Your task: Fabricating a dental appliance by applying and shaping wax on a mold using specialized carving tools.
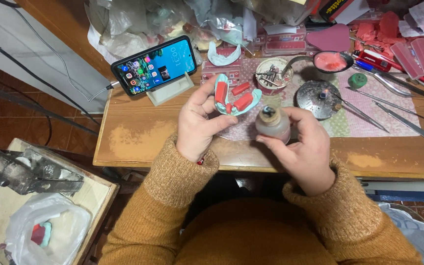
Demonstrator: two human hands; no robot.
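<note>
Left hand (198,122) grip pinching teal dental cast (236,98); right hand (304,147) grip clasping small bottle (272,122)

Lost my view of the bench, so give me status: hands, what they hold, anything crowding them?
Left hand grips teal dental cast with red wax blocks. Right hand holds small pink bottle. Both raised over wooden bench; phone on stand to the left, metal tools to the right.

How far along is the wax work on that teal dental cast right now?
Done so far: red wax blocks already sit along the teal dental cast. In hand: the left hand holds the cast while the right hand holds a small bottle. Left: part of the cast's arch is bare, and the metal tools lie unused on the table.
</note>
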